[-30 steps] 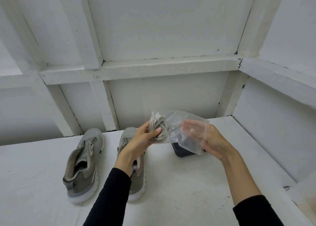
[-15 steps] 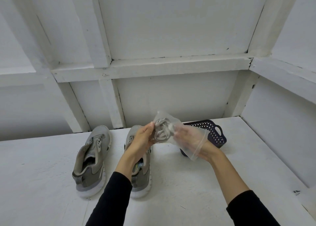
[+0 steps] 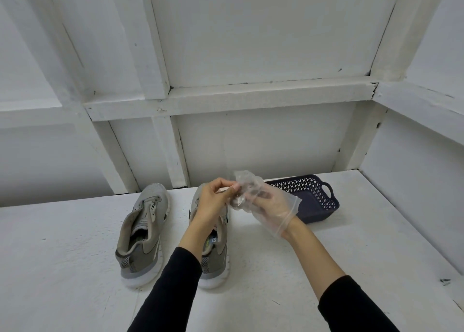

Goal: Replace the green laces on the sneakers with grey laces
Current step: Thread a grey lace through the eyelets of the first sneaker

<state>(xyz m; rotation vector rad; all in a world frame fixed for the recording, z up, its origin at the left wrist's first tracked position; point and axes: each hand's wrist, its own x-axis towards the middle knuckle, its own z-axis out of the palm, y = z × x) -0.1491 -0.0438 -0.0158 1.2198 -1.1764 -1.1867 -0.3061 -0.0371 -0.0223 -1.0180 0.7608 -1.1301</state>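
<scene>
Two grey sneakers stand side by side on the white table, toes pointing away: the left sneaker (image 3: 143, 233) in full view, the right sneaker (image 3: 214, 251) partly under my left forearm. Neither shows laces in its eyelets. Above the right sneaker I hold a clear plastic bag (image 3: 251, 193) with a bundle of grey laces (image 3: 237, 201) in it. My left hand (image 3: 213, 203) pinches the bag's closed end from outside. My right hand (image 3: 272, 206) is inside the bag up to the wrist, its fingers curled at the laces.
A dark blue perforated basket (image 3: 319, 201) with handles sits on the table just right of my hands. White framed walls close the table at the back and right. No green laces are in view.
My right hand has slid deeper into the bag, which now covers it to the wrist. Both hands have dropped a little, and the view has shifted so the basket shows fully.
</scene>
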